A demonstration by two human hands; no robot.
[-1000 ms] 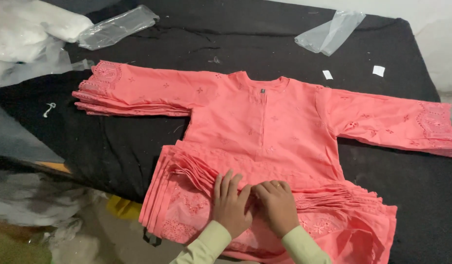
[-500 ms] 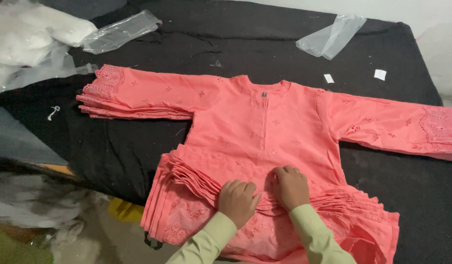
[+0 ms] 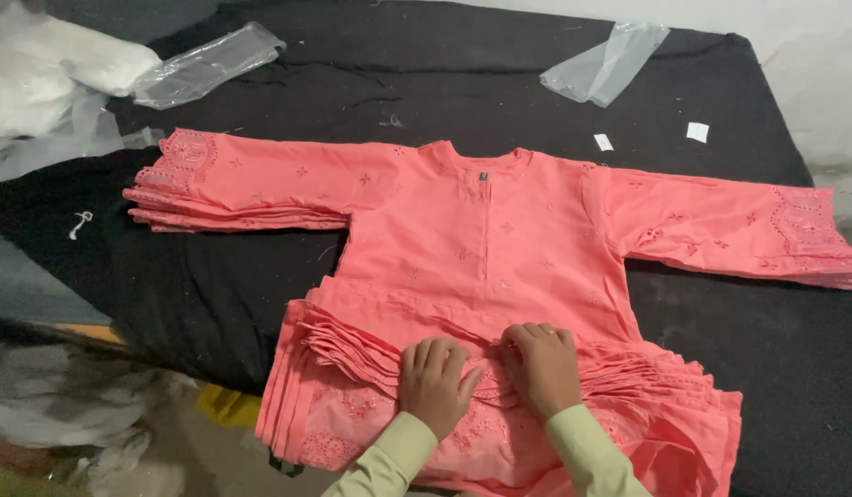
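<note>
On the black table (image 3: 214, 285), a stack of coral-pink tunics (image 3: 499, 248) lies face up, sleeves spread left and right, hems hanging over the near edge. Both hands rest on the lower skirt folds near the middle. The left hand (image 3: 435, 382) lies flat, fingers released and slightly spread, pressing the fabric. The right hand (image 3: 541, 364) sits just beside it, fingers curled down onto a fold; whether it pinches cloth cannot be told. Compared with half a second ago, the hands lie a little closer together, and the garment stack is unchanged. At the far side lie two clear plastic bags, one left (image 3: 205, 64), one right (image 3: 610, 64), and two small white tags (image 3: 697, 132)
</note>
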